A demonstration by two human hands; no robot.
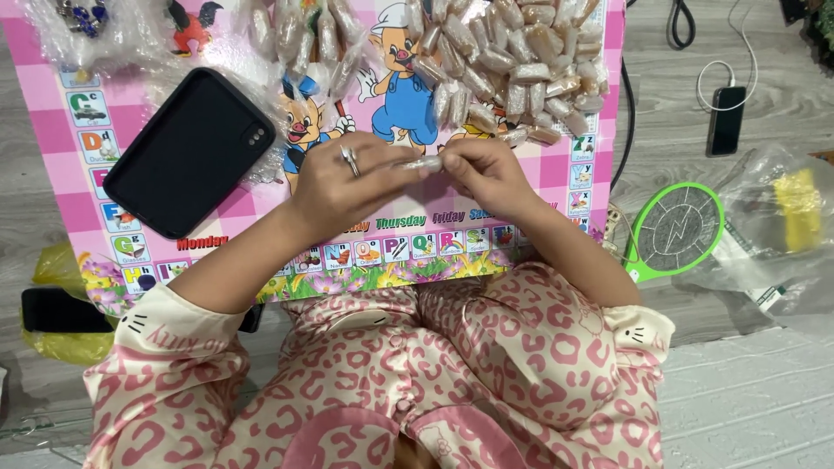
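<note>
Grey plank flooring [764,408] carries a pink checked worktop [52,130] printed with cartoon pigs and alphabet squares, seen from above by a person seated in pink leopard-print pyjamas.

At the centre, both hands meet over the worktop. The left hand [339,187], with a ring on one finger, is closed in a pinch on one end of a small clear-wrapped candy [423,162]. The right hand [486,174] pinches the other end, fingers curled, so the candy lies level between the two sets of fingertips, just above the board.

At 12 to 1 o'clock from the hands, a heap [512,61] of like wrapped candies lies on the board, its near edge just beside the right hand. More wrapped pieces [304,35] lie at 11 o'clock. A black phone [187,152] lies face down at 9 to 10 o'clock, tilted, near the left hand but apart from it. A crumpled clear bag [95,30] sits at the far 10 o'clock corner.

Off the board on the floor, at 3 o'clock, a green racket-shaped swatter [673,230] lies beside a clear plastic bag [773,234] holding something yellow. At 2 o'clock a second phone [725,120] lies with a white cable plugged in. A yellow bag [61,339] shows at 8 o'clock.
</note>
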